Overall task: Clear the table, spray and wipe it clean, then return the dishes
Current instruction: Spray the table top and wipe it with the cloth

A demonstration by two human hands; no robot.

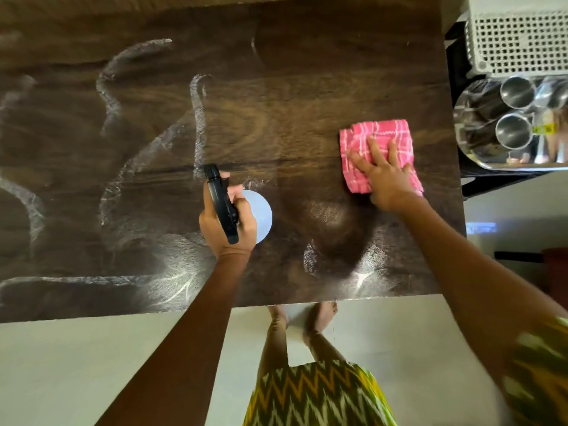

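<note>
Streaked wooden table (307, 87) | tray (491, 162): steel cups (514, 131) | left hand (229, 222) grips spray bottle (259, 215) | right hand (384, 176) flat on cloth (384, 130)

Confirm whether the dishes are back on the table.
No, the steel cups stand on a tray beside the table, off its right edge.

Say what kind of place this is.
Likely a home dining or kitchen area: a wooden table streaked with spray, steel cups on a steel tray beside it, and a white perforated basket. The left hand grips a spray bottle.
</note>
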